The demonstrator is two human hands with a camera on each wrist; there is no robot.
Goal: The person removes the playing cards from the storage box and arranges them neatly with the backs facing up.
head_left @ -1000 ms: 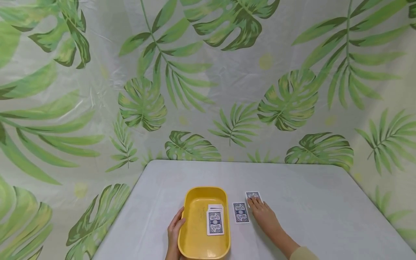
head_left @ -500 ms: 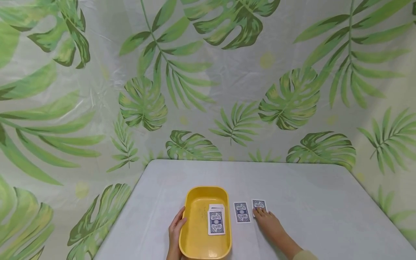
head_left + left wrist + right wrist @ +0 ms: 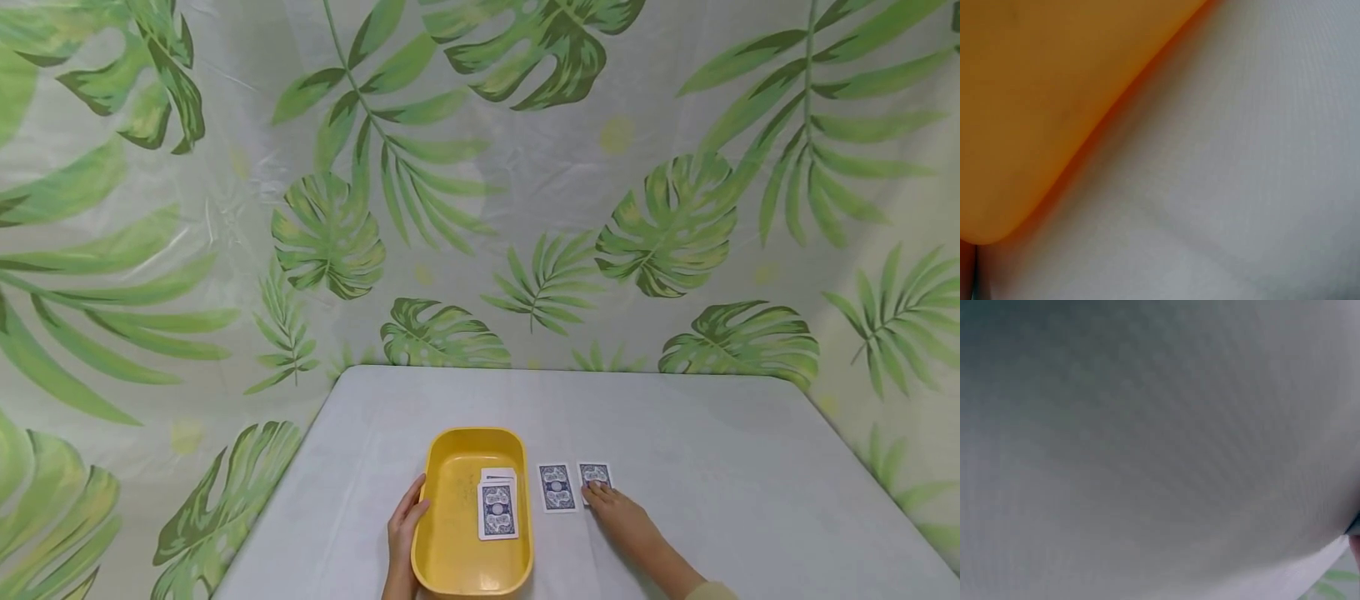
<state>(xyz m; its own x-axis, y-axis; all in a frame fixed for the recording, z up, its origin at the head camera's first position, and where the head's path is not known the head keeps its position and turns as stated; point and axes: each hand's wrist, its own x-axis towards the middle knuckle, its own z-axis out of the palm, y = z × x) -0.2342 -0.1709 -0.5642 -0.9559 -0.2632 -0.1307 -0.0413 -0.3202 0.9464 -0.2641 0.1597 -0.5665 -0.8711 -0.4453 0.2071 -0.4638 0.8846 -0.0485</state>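
Observation:
A yellow tray (image 3: 471,577) stands near the front of the white table, with a small stack of playing cards (image 3: 497,510) face down along its inner right side. My left hand (image 3: 405,525) grips the tray's left edge, thumb over the rim. Its orange-lit side wall (image 3: 1054,112) fills a corner of the left wrist view. Right of the tray lies one blue-backed playing card (image 3: 557,488). Beside it is a second playing card (image 3: 595,472), its lower part hidden under the fingers of my right hand (image 3: 621,518), which rest on it.
The white-covered table (image 3: 720,467) stretches away to the right and back. Behind it hangs a leaf-patterned curtain (image 3: 450,275). Mostly blurred white cloth (image 3: 1147,487) shows in the right wrist view.
My right hand has drawn the second card toward me and slightly right, level beside the first one. Over the last half second it has stayed nearly still. The left hand keeps its hold.

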